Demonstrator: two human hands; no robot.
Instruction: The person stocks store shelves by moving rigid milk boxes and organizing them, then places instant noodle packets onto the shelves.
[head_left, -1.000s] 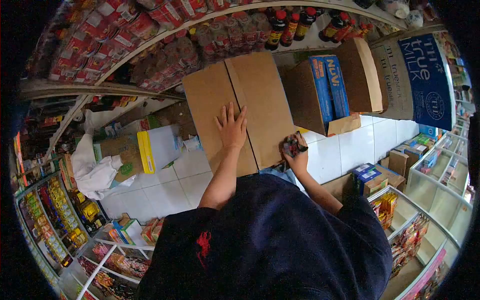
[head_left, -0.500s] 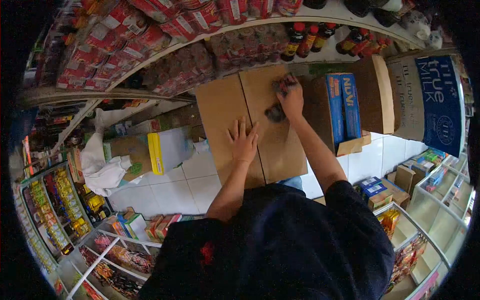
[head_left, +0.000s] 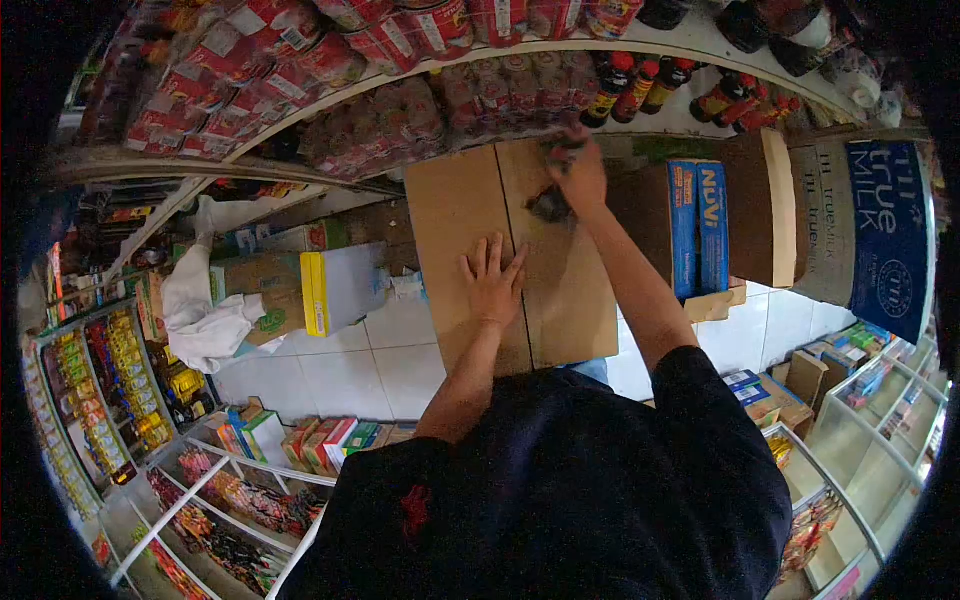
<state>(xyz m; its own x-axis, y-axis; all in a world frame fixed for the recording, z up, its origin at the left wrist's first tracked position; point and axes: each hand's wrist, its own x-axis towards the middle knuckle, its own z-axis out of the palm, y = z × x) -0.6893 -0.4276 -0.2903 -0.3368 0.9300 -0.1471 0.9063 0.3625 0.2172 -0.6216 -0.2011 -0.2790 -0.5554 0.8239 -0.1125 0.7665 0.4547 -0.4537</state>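
Note:
A closed cardboard box [head_left: 460, 205] lies in front of me, a seam running between its two top flaps. My left hand [head_left: 494, 283] rests flat on the box near that seam, fingers spread and holding nothing. Toward the far right part of the top, my right hand [head_left: 582, 180] is closed around a dark tool shaped like a tape dispenser [head_left: 547, 206]. Motion blurs this hand, and its fingers cover part of the tool. The tool's lower dark part overlaps the right flap in this view.
Right of the box stand a carton with blue NUVI packs [head_left: 698, 230] and a blue-and-grey milk carton [head_left: 885, 235]. Shelves with shrink-wrapped red cans [head_left: 440, 30] and dark sauce bottles [head_left: 607, 90] rise beyond. At left are a white cloth [head_left: 205, 310] and a yellow-edged box [head_left: 314, 293].
My right hand and the tool have moved across the box top toward its far edge. My left hand stays flat on the box. The whole view has shifted slightly.

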